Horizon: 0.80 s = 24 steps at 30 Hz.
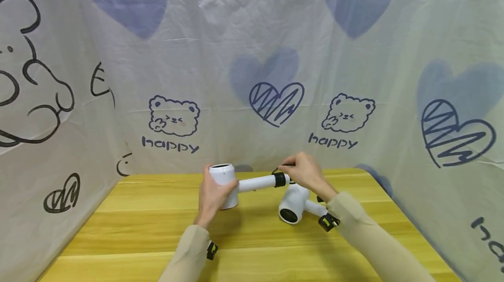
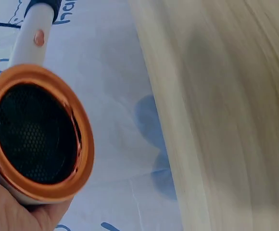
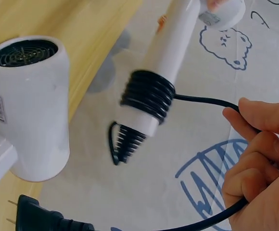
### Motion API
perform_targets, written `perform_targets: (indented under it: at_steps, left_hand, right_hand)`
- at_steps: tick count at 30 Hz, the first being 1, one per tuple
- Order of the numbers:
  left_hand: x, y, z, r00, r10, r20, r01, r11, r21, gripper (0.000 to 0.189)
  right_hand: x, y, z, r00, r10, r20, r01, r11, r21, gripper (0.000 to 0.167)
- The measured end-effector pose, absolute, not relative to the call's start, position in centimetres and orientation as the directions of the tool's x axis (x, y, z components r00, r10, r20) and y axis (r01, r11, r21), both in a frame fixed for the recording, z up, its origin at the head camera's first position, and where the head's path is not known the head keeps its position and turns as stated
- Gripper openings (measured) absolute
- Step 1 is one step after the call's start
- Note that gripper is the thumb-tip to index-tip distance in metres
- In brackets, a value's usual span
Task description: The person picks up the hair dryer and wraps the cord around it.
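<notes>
My left hand (image 1: 210,199) grips a white hair dryer (image 1: 222,175) by its barrel, holding it over the table's far part. Its copper-coloured rim (image 2: 85,159) rings a dark mesh in the left wrist view. The handle (image 1: 257,183) points right, with black cord coils (image 3: 147,95) wound around its end. My right hand (image 1: 309,173) pinches the black cord (image 3: 207,100) leading off those coils. More cord passes out below the curled fingers to a two-pin plug (image 3: 38,215). A second white hair dryer (image 1: 294,201) lies under my right hand.
The wooden table (image 1: 134,229) has its far edge just behind the hair dryers. Pale printed cloth (image 1: 220,120) stands behind it and along both sides. A small black object (image 1: 320,199) shows beside my right wrist.
</notes>
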<state>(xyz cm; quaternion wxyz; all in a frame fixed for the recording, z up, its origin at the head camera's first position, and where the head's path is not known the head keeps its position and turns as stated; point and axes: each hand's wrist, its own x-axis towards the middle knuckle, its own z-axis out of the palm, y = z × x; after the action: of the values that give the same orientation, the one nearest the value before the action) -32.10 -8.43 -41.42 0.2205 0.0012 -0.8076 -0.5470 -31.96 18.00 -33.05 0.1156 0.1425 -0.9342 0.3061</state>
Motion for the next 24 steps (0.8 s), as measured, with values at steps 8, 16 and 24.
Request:
perform_targets:
  at_steps: [8,16,24]
  left_hand:
    - [-32.1,-8.3,-40.5,-0.808,-0.413,0.421,0.21,0.465,0.86,0.086]
    - [-32.5,-8.6,-40.3,-0.791,-0.491,0.365,0.193,0.367,0.91,0.087]
    - [-32.7,-9.1,-41.0,-0.821,-0.53,0.213,0.163,0.141,0.977,0.085]
  right_hand:
    - [-31.3,17.1,-33.2,-0.891,-0.278,0.358,-0.431,0.765,-0.479,0.022]
    - [-31.1,16.7,-33.8,-0.847,-0.384,0.367,-0.512,0.776,-0.369,0.026]
    - [-31.3,17.8,-34.6,-0.854,-0.448,0.265,-0.52,0.757,-0.395,0.036]
